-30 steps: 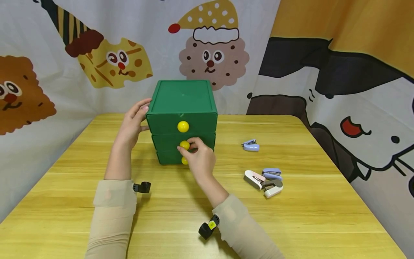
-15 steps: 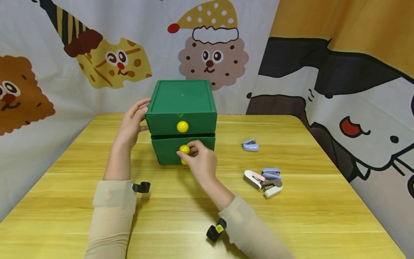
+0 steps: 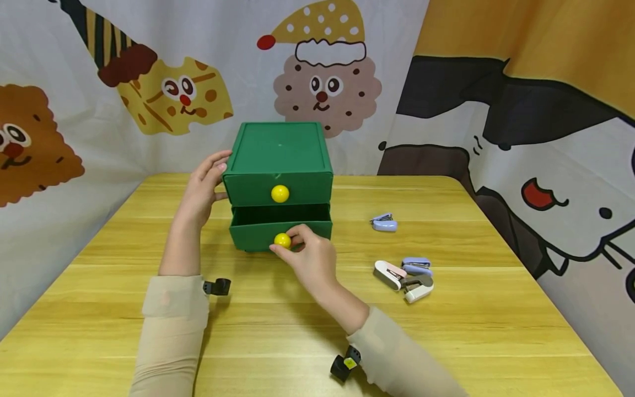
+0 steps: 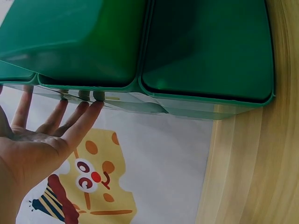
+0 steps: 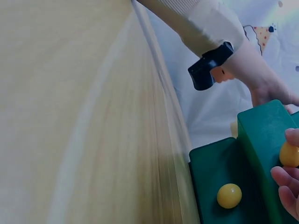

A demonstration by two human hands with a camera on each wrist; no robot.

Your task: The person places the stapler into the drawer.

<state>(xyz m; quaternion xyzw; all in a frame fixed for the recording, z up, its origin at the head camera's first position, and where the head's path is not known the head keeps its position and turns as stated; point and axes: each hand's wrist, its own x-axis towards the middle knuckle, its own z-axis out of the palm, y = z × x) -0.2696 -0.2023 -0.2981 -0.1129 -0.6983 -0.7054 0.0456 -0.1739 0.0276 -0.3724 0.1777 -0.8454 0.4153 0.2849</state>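
A green three-drawer cabinet (image 3: 280, 146) stands on the table with yellow ball knobs on its drawers. My right hand (image 3: 316, 262) pinches the knob (image 3: 282, 240) of the middle drawer (image 3: 250, 236), which is pulled partway out and shows a dark inside. The top drawer (image 3: 248, 190) is closed. In the right wrist view the bottom drawer's knob (image 5: 229, 196) shows beside the pulled-out drawer; the head view hides it. My left hand (image 3: 197, 193) rests on the cabinet's left side, its extended fingertips (image 4: 96, 106) against the wall in the left wrist view.
Right of the cabinet, a small blue stapler (image 3: 384, 223) lies on the wooden table (image 3: 471, 331). Nearer sit another blue stapler (image 3: 417, 266), a pink-and-white one (image 3: 389, 274) and a grey-and-white one (image 3: 419, 289), grouped close together. A cartoon-printed curtain (image 3: 198, 33) hangs behind.
The middle drawer has slid out toward me, from closed to partly open, as my right hand moved nearer with its knob. My left hand has kept its place on the cabinet.
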